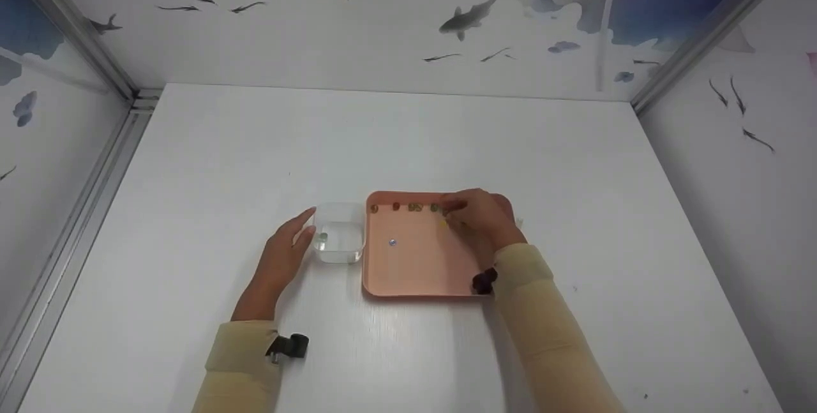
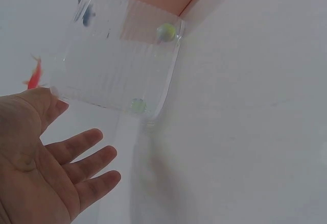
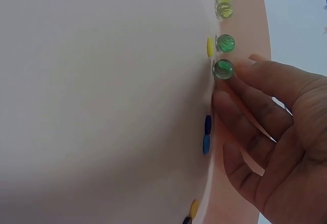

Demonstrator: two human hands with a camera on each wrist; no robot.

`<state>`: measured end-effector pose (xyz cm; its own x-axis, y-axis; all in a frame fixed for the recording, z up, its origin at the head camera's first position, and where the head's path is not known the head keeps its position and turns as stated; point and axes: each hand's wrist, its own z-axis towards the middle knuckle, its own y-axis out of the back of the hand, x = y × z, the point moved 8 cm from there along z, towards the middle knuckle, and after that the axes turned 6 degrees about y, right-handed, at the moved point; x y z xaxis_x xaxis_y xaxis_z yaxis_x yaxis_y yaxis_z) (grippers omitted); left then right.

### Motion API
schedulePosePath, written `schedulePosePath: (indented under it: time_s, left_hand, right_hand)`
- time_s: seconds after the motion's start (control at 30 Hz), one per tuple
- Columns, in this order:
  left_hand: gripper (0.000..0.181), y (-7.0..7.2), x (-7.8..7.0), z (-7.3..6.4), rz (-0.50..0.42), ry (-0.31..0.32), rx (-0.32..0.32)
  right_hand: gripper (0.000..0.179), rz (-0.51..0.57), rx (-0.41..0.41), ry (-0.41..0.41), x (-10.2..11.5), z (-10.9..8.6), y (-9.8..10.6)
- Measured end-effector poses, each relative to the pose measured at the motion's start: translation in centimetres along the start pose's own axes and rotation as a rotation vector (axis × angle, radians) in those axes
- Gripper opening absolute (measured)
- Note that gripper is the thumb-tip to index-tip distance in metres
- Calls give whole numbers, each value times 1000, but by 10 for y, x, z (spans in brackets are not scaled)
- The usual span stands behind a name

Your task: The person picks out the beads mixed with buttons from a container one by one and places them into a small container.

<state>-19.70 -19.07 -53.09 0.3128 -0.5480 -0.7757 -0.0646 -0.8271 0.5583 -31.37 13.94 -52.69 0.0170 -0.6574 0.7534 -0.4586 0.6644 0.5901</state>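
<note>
At the far edge of a pink tray (image 1: pixel 415 272), the thumb and fingers of my right hand (image 1: pixel 480 212) pinch a green-swirled glass marble (image 3: pixel 224 69). Another green marble (image 3: pixel 226 43) sits right beside it. Further along that edge are two yellow-swirled marbles (image 3: pixel 224 10), then reddish and brownish ones (image 1: pixel 396 207). My left hand (image 1: pixel 285 252) stands at the left side of a clear plastic box (image 1: pixel 338 209), thumb at its rim, other fingers spread. Inside the box are two greenish marbles (image 2: pixel 166 32).
A pale bluish marble (image 1: pixel 392 242) lies alone towards the tray's left. Small yellow (image 3: pixel 210 47) and blue pieces (image 3: pixel 207 144) show near the tray's edge in the right wrist view. The box stands close against the tray's left side on a white table (image 1: pixel 396 362) with walls around it.
</note>
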Motion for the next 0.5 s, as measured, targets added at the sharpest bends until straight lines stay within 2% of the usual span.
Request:
schedulePosePath:
  time_s: [0.5]
  left_hand:
    - [50,-1,1,1,-10,16,15]
  right_hand:
    - [32,-141,-24,35,4,3,-2]
